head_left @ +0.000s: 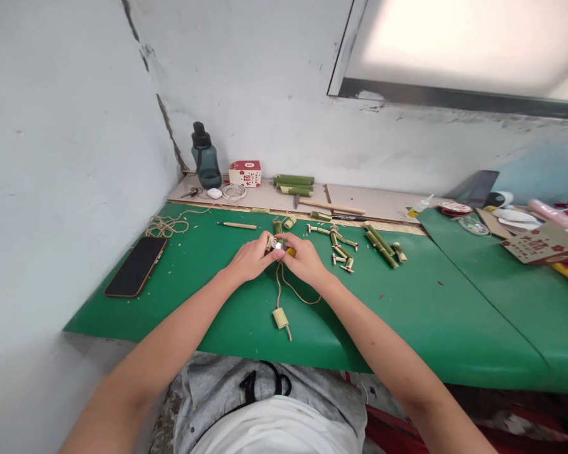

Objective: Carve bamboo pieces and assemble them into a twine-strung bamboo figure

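My left hand and my right hand meet over the green mat, fingers closed around a small piece with a shiny metal part between them. A bit of yellow shows under my right fingers; the fingers hide most of the held piece. From below my hands hangs a brown cord, which passes through a pale bamboo bead on the mat. Just beyond my fingertips stands a green bamboo piece. Right of my hands lies a jointed bamboo figure.
At the left are a phone and tangled cord. A bottle, a red-and-white box, bamboo tubes and a hammer line the back. More bamboo, a glue bottle and an open box are to the right.
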Demonstrator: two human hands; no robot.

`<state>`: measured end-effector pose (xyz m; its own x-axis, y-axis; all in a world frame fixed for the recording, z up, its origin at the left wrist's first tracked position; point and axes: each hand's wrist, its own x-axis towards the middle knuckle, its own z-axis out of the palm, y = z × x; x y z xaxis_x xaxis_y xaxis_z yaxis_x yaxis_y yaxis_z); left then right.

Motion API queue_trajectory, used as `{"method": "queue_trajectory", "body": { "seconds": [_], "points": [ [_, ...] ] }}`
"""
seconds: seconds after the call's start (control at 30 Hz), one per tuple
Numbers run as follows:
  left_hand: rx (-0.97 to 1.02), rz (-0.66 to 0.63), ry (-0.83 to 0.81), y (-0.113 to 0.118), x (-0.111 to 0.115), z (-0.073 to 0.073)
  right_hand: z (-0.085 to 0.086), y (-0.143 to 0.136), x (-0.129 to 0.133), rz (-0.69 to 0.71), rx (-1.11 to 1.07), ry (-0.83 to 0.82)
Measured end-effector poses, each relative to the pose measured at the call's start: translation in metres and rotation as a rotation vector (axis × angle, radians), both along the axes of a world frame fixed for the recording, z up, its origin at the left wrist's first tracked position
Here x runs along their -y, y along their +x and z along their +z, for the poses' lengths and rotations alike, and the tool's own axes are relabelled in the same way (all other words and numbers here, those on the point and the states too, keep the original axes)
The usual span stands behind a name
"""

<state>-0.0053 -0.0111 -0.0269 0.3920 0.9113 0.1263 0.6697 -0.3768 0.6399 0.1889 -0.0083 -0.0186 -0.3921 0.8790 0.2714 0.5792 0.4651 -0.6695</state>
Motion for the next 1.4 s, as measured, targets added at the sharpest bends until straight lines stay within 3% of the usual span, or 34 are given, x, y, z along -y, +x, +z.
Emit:
{"method": "queue_trajectory", "body": {
  "seconds": [0.47,0.7,0.93,1.4],
  "points": [
    [-0.089,0.035,0.005,0.0008,0.0007,0.0020,0.0012,-0.0035,0.0018,-0.069,-0.010,-0.010],
    [-0.036,0.049,-0.001,-0.0005,0.0000,0.0021,-0.0016,0.0014,-0.0020,0.029,0.029,0.020],
    [-0.070,-0.022,-0.003,-0.0019,0.0026,0.0057,-0.0001,0.0054,-0.0022,0.132,0.048,-0.009],
    [-0.151,0.024,0.022,-0.0009,-0.0004,0.0036,0.0010,-0.0029,0.0031,-0.037,0.081,0.011]
  ]
}}
